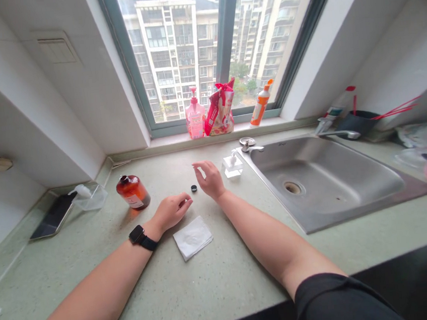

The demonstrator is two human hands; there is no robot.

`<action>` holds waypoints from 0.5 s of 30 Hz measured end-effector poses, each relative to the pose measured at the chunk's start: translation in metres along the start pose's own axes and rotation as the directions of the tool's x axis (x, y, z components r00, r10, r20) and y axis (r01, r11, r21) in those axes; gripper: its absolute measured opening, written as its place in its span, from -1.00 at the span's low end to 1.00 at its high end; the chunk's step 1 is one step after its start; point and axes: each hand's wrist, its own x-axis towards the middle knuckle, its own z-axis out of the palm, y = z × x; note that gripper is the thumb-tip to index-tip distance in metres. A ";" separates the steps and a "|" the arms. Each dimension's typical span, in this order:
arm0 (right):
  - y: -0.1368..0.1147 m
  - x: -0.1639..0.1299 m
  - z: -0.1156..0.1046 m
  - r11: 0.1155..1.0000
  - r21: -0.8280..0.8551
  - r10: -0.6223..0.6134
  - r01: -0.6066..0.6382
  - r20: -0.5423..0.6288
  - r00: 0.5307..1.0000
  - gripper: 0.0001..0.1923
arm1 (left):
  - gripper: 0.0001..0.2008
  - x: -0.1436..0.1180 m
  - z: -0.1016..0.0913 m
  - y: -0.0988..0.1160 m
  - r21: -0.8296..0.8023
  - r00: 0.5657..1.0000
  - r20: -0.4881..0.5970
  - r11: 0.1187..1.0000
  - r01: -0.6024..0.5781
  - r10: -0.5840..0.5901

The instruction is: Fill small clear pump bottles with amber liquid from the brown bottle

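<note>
My left hand [173,211], with a black watch [142,237] on its wrist, rests over the counter with loosely curved fingers and nothing seen in them. Behind it stands an uncapped amber bottle [132,191] with a white label. A small black cap [194,188] lies between my two hands. My right hand [209,179] is raised beside the cap, thumb and fingers apart, holding nothing. Just right of it stands a clear square pump bottle [232,165]. On the counter in front of my hands lies a folded white tissue [193,237].
A steel sink [349,168] with a faucet [338,133] is at the right. At the left are a phone [53,216] and a clear plastic container [94,198]. On the windowsill stand a pink pump bottle [195,116], a red bag [220,110] and an orange-and-white bottle [261,107].
</note>
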 end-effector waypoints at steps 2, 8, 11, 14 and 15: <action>-0.001 0.005 -0.006 1.000 -0.007 -0.021 0.020 -0.092 0.996 -0.69 | -0.65 0.000 0.001 -0.003 -0.027 0.999 -0.042 0.999 -0.026 0.025; 0.028 0.014 -0.055 0.984 -0.163 -0.143 0.065 -0.528 0.837 -0.64 | -0.36 0.001 0.005 -0.014 -0.182 0.996 -0.083 0.983 -0.030 0.015; 0.057 0.000 -0.083 0.985 -0.149 -0.017 -0.086 -0.579 0.815 -0.66 | -0.34 0.002 0.005 -0.015 -0.227 0.996 -0.080 0.973 -0.048 0.030; 0.083 -0.017 -0.093 0.953 -0.059 0.200 -0.298 -0.619 0.759 -0.55 | -0.37 0.003 0.004 -0.014 -0.260 0.995 -0.083 0.962 -0.083 0.063; 0.090 -0.021 -0.092 0.946 -0.052 0.225 -0.320 -0.606 0.763 -0.52 | -0.38 0.003 0.003 -0.013 -0.270 0.994 -0.088 0.958 -0.093 0.072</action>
